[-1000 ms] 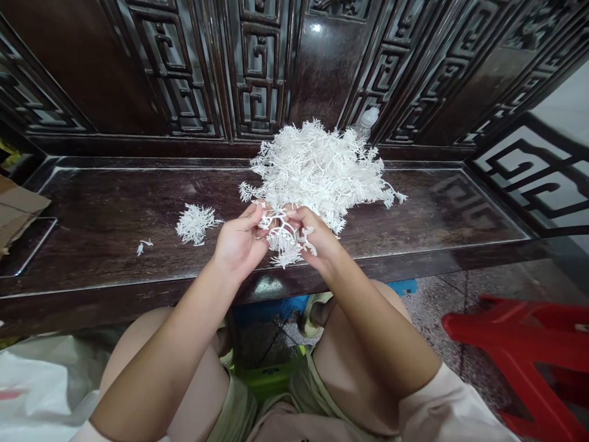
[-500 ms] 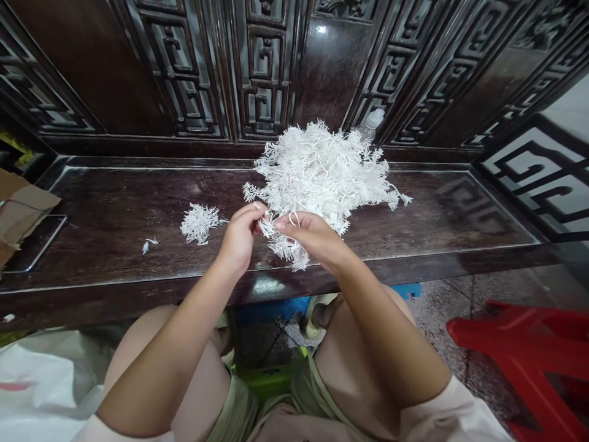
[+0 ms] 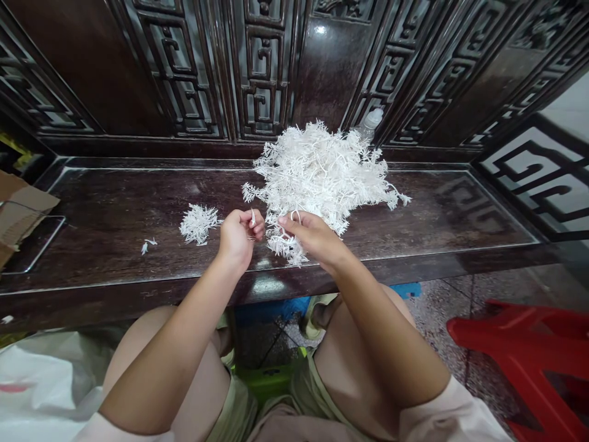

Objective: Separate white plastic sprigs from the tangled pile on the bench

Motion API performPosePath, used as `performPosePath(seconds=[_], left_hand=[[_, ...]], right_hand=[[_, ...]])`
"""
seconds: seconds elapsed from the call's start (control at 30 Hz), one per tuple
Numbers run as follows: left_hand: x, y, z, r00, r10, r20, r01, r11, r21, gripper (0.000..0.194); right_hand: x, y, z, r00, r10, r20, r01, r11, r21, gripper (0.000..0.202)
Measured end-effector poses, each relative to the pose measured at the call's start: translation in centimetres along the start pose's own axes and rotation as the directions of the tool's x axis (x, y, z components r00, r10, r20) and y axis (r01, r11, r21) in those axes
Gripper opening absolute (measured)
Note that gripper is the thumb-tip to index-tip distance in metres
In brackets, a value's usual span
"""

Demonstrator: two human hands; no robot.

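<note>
A large heap of white, branching plastic sprigs (image 3: 322,166) lies on the dark wooden bench. My right hand (image 3: 313,236) is closed at the near edge of the heap, gripping a white sprig stem (image 3: 295,215); part of a sprig cluster (image 3: 286,247) hangs below its fingers. Just left of it, my left hand (image 3: 240,236) is closed with a small white piece (image 3: 253,217) pinched between thumb and fingers. Farther left sits a small pile of white trimmed pieces (image 3: 197,224), and beyond it a few loose bits (image 3: 148,245).
The bench (image 3: 115,190) has a carved lattice back (image 3: 264,55). A clear bottle (image 3: 370,123) stands behind the heap. At the far left are cardboard (image 3: 23,215) and a metal wire frame (image 3: 48,245); a white bag (image 3: 41,380) lies below. A red stool (image 3: 519,337) stands right.
My left hand has drawn slightly left, away from my right hand, with a small white piece in its fingers. The right hand has stayed nearly in place, still gripping the stem.
</note>
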State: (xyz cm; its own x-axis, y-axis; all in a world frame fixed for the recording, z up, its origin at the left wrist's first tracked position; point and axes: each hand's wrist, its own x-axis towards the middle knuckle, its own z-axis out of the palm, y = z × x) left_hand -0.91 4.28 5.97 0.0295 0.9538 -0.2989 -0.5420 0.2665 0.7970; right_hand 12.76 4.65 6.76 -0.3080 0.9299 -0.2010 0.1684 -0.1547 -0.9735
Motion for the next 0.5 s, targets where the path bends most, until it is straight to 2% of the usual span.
performPosePath(seconds=[0.1, 0.17, 0.23, 0.3, 0.33, 0.4, 0.5], left_hand=[[0.4, 0.5, -0.6, 1.000, 0.001, -0.016, 0.000, 0.998, 0.066, 0.020], [1.3, 1.4, -2.0, 0.992, 0.066, -0.104, -0.051, 0.989, 0.140, 0.018], [2.6, 2.5, -4.2, 0.963, 0.158, -0.218, -0.079, 0.939, 0.336, 0.017], [4.3, 3.2, -6.6, 0.934, 0.234, -0.270, -0.011, 0.775, 0.632, 0.015], [5.1, 3.4, -7.7, 0.924, 0.255, -0.285, 0.035, 0.686, 0.727, 0.015], [6.5, 3.4, -9.5, 0.911, 0.255, -0.324, 0.135, 0.559, 0.818, 0.015], [7.7, 3.0, -11.5, 0.913, 0.216, -0.345, 0.223, 0.444, 0.868, 0.012]], right_hand=[[0.1, 0.0, 0.0, 0.999, 0.026, -0.038, -0.026, 1.000, 0.016, 0.028], [0.0, -0.1, -0.1, 0.997, 0.048, -0.063, -0.047, 0.999, 0.020, 0.028], [0.0, -0.2, -0.2, 0.996, 0.058, -0.073, -0.057, 0.998, 0.025, 0.029], [-0.1, -0.4, -0.3, 0.995, 0.064, -0.073, -0.063, 0.998, 0.015, 0.029], [-0.1, -0.4, -0.3, 0.995, 0.064, -0.073, -0.064, 0.998, 0.003, 0.029], [-0.1, -0.4, -0.2, 0.996, 0.056, -0.064, -0.057, 0.998, -0.028, 0.030], [0.0, -0.1, -0.2, 0.999, 0.034, -0.037, -0.036, 0.998, -0.048, 0.030]])
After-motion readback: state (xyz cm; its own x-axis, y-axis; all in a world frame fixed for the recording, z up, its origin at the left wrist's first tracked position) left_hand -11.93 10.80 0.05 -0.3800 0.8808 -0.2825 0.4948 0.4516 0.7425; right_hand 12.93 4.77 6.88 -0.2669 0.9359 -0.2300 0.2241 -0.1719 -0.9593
